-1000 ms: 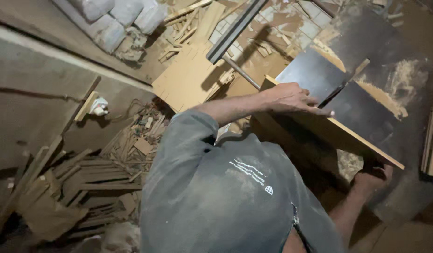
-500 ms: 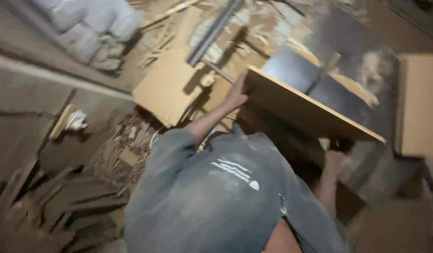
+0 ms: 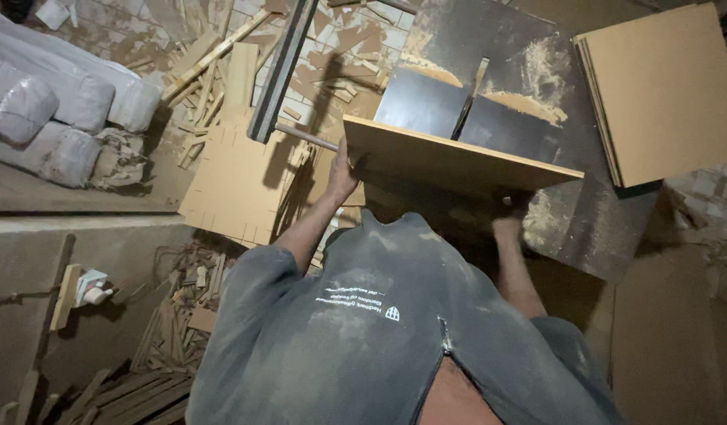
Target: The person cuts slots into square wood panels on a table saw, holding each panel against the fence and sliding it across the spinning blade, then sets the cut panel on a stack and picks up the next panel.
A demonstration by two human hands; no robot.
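Tan board (image 3: 450, 161), tilted above the dusty saw table (image 3: 607, 212), is gripped at its left edge by the left hand (image 3: 341, 177); the right hand (image 3: 509, 224) holds its underside.

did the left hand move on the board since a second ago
Yes. The left hand was flat on top of the board over the saw table; now it grips the board's left end, with the board tilted up off the table.
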